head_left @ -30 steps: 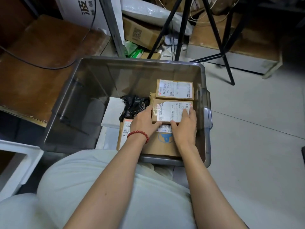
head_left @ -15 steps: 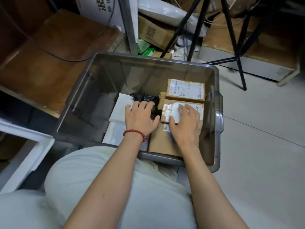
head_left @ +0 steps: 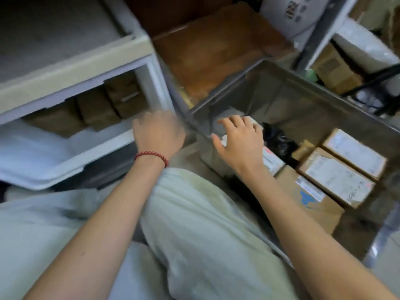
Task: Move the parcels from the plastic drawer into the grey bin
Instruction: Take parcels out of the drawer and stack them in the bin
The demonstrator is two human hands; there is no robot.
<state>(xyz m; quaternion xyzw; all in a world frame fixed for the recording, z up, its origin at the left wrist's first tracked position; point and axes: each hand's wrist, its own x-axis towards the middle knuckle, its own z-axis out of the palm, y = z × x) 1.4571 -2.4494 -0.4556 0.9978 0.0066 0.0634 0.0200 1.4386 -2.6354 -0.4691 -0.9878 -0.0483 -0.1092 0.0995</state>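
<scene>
My left hand (head_left: 159,135), a red bead bracelet (head_left: 151,156) at its wrist, hangs at the right end of the pulled-out white plastic drawer (head_left: 54,167). It is blurred. It holds nothing I can see, and I cannot tell whether its fingers are straight or curled. My right hand (head_left: 240,141) is empty, its fingers spread and relaxed, above the near left corner of the grey plastic bin (head_left: 227,89).

In the bin, a white flat parcel with a printed label (head_left: 271,162) lies just beside that hand, with a crumpled black plastic bag (head_left: 278,138) behind it. Toward the right wall, two small labelled cardboard boxes (head_left: 337,178) sit side by side, the nearer one on a larger flat cardboard box with a blue mark (head_left: 313,204).

Along the back of the drawer I count at least three plain brown cardboard parcels (head_left: 97,109) in a row. So I judge the job partly done: several parcels are in the bin, these are left, and the next one is not yet gripped.
</scene>
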